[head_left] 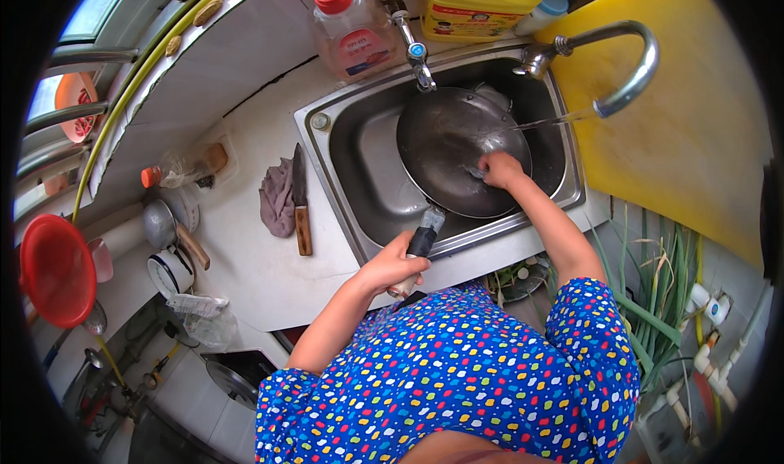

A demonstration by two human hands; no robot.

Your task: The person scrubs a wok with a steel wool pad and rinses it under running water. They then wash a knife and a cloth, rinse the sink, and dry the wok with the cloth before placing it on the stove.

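A dark metal wok [441, 151] lies tilted in a stainless steel sink [367, 133]. My left hand [392, 265] is wrapped around the wok's handle [427, 231], which is bound with dark and clear tape and extends over the sink's front rim. My right hand [503, 170] is inside the wok, its fingers closed on a small grey scrubber [476, 173], mostly hidden, pressed to the inner surface. From the curved chrome faucet [643, 53] at the right, a thin stream of water [551, 123] runs into the wok. Part of another dish [495, 95] shows behind the wok.
Left of the sink lie a wooden-handled knife [300, 200] and a crumpled cloth [278, 199]. Behind stand a pump bottle [355, 35], a second tap [416, 50] and a yellow jug [478, 10]. A yellow board [680, 133] leans at right, above green onions [658, 286].
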